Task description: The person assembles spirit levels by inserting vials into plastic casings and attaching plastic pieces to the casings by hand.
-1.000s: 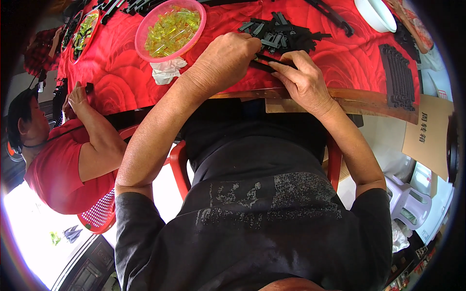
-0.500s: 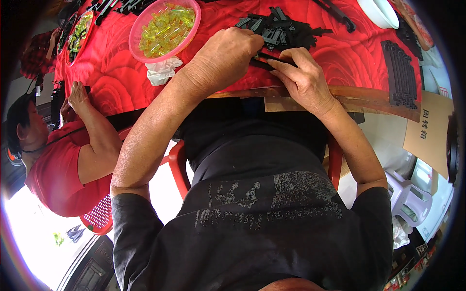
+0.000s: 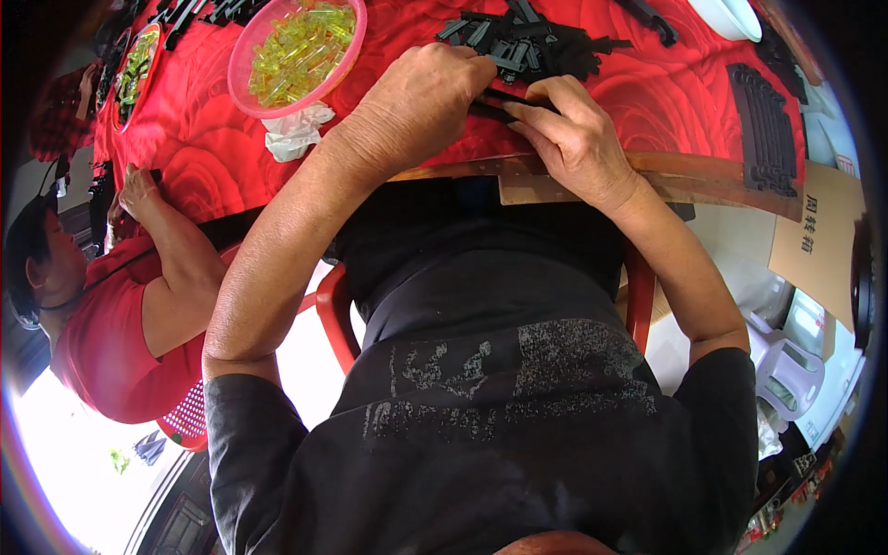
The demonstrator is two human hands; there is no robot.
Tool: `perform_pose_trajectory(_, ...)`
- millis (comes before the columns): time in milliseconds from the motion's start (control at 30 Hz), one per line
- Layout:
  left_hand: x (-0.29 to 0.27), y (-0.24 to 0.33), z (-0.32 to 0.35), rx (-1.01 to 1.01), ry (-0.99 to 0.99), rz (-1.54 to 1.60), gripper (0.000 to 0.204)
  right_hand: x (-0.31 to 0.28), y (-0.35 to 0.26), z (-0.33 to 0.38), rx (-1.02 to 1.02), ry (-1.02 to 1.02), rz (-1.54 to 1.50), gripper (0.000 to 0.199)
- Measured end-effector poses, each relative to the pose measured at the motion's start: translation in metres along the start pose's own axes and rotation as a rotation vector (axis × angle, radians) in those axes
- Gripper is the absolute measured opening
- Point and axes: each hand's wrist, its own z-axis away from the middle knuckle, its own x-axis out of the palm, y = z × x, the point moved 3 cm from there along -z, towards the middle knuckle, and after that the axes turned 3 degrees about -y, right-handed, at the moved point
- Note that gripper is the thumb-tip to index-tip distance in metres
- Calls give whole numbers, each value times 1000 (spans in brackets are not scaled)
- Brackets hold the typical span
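Both hands meet over the near edge of the red rose-patterned table (image 3: 666, 120), around a slim black plastic piece (image 3: 507, 96). My left hand (image 3: 421, 102) is closed on its left end, with the fingertips mostly hidden behind the knuckles. Thumb and fingers of my right hand (image 3: 575, 139) pinch the other end. Just beyond them lies a loose pile of short black plastic pieces (image 3: 527, 44). To the left of my left hand stands a pink basket (image 3: 238, 79) full of clear yellow tubes (image 3: 301, 55). A crumpled white tissue (image 3: 296, 131) lies against its near side.
Several long black parts (image 3: 766, 129) lie side by side at the table's right end, near a white bowl (image 3: 726, 17). On the left sits a co-worker in a red shirt (image 3: 125, 342), beside a tray of small pieces (image 3: 139, 74). A cardboard box (image 3: 814, 231) stands at right.
The table and basket appear slightly higher and farther left, as the view has shifted a little. Both hands keep their hold on the black piece.
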Motion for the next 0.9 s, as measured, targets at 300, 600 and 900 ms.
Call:
perform_pose_trajectory(300, 1, 4, 1, -2, 4, -15, 10, 1, 0, 4, 14, 42, -12, 17)
perform_pose_trajectory(600, 5, 13, -8, 4, 26, 42, 10, 0, 2, 6, 5, 130, -43, 19)
perform_pose_trajectory(900, 4, 19, -15, 46, -1, 2, 10, 0, 2, 6, 7, 146, -43, 17)
